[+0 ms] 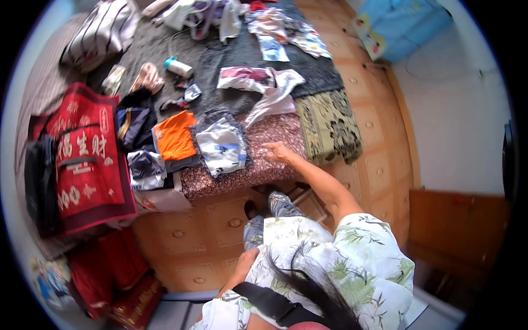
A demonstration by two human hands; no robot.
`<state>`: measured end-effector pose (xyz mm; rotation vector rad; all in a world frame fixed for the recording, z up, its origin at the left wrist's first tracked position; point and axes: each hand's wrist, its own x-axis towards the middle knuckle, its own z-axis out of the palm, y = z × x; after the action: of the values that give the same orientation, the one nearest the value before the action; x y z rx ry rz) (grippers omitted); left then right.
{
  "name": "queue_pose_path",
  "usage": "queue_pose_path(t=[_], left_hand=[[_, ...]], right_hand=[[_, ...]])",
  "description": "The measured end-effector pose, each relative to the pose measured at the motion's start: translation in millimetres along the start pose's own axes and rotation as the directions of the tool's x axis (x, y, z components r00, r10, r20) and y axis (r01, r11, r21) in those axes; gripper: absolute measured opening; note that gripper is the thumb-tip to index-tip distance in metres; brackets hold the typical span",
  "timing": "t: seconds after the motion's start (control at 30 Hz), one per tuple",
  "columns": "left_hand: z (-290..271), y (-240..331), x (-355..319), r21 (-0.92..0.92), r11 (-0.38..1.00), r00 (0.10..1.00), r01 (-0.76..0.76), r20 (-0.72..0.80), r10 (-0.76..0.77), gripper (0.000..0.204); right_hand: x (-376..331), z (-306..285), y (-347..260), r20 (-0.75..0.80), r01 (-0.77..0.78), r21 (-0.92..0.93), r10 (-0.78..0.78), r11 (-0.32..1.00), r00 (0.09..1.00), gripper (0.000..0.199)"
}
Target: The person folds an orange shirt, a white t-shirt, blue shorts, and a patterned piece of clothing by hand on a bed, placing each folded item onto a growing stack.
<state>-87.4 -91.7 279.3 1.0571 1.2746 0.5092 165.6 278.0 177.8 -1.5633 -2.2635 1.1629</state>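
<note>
My right hand (278,150) reaches out over the bed's patterned brown cover (269,135), fingers spread, holding nothing. It hovers just right of a folded white and blue cloth (223,147) and below a white and maroon garment (264,82). My left hand (245,264) hangs low beside my hip against my floral shirt, fingers loosely apart and empty. Folded clothes lie in a row at the bed's front: an orange piece (174,136), a dark navy piece (135,124) and a grey and white piece (146,168).
A red mat with gold characters (85,159) drapes the bed's left end beside a black bag (39,184). A yellow-green patterned cloth (329,126), a small white bottle (178,67) and scattered clothes (286,30) lie on the bed. A blue bag (404,25) sits on the tiled floor.
</note>
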Motion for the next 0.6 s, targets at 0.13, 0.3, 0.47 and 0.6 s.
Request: queue_pose_path(t=[0.13,0.3,0.47,0.6], left_hand=[[-34,60,23,0.101,0.993,0.994,-0.067,0.089,0.058,0.02],[-31,134,45,0.205,0.974,0.981,-0.095,0.184,0.057,0.021],[-28,148,80,0.381,0.911,0.948,-0.16,0.315,0.035,0.025],[-10,177,110,0.388,0.917,0.926,-0.095,0.373,-0.062,0.027]], right_hand=[[-139,25,28,-0.105,-0.2,0.045,0.203,0.979,0.973,0.04],[-345,39,83,-0.285,-0.855,-0.213,0.807,0.472,0.517,0.035],[-498,60,93,-0.417,-1.0,0.013,0.908,-0.017,-0.021,0.049],[-659,148,176,-0.186,-0.909,0.364,0.94,-0.204,-0.286,0.054]])
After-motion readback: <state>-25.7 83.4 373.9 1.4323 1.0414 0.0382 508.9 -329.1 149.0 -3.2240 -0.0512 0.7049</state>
